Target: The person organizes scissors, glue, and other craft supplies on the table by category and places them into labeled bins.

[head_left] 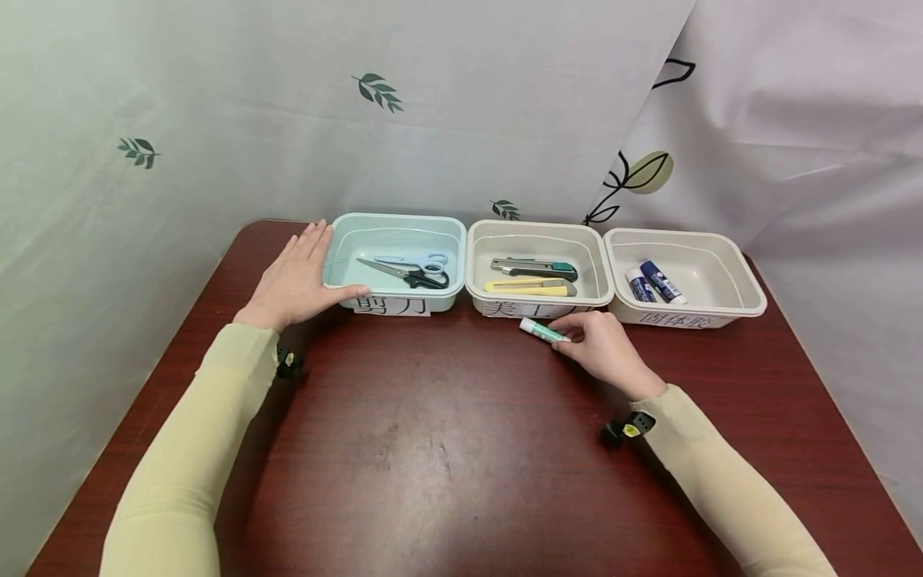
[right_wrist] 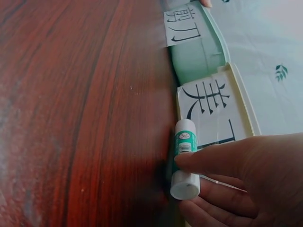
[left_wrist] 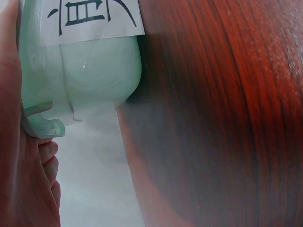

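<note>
My right hand (head_left: 602, 346) pinches a green-and-white glue stick (head_left: 539, 329) between thumb and fingers, just in front of the middle bin. The right wrist view shows the glue stick (right_wrist: 183, 135) close up, with its white end toward the camera. My left hand (head_left: 292, 280) rests on the left corner of the light-blue bin (head_left: 392, 220), fingers straight along its side and thumb on the front rim. In that bin lie blue-handled scissors (head_left: 430, 262) and black-handled scissors (head_left: 421, 279).
The middle cream bin (head_left: 534, 231) holds a yellow utility knife (head_left: 530, 287) and a green-and-black one (head_left: 537, 268). Two dark-blue glue sticks (head_left: 662, 282) lie in the right cream bin (head_left: 721, 272). Paper labels front the bins on the brown table (head_left: 433, 449); a patterned curtain hangs behind.
</note>
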Tool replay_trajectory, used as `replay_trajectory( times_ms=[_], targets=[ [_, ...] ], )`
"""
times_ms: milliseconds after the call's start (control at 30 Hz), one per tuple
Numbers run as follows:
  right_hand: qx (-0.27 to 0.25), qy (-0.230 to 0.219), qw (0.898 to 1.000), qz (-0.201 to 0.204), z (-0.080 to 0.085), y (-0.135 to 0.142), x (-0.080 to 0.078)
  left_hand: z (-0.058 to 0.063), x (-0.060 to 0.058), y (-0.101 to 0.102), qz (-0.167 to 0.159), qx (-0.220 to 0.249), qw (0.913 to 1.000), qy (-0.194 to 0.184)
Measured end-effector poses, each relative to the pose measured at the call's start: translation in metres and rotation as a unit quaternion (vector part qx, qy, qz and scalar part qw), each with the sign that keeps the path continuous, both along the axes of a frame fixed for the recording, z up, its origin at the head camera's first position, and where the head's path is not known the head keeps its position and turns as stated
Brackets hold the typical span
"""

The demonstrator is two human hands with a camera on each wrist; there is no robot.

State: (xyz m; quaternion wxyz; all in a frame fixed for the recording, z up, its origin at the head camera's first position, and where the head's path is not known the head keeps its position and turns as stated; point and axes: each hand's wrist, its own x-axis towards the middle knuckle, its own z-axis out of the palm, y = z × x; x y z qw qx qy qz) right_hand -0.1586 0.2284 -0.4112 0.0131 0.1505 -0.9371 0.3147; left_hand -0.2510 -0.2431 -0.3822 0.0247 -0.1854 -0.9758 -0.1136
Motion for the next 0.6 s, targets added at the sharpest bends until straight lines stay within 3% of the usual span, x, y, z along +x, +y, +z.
replay_trajectory(
  times_ms=[600],
  targets=[
    [-0.025, 0.024, 0.999, 0.001, 0.013, -0.001, 0.009, -0.001, -0.001, -0.001, 0.000, 0.000, 1.0000, 0.000]
  ],
)
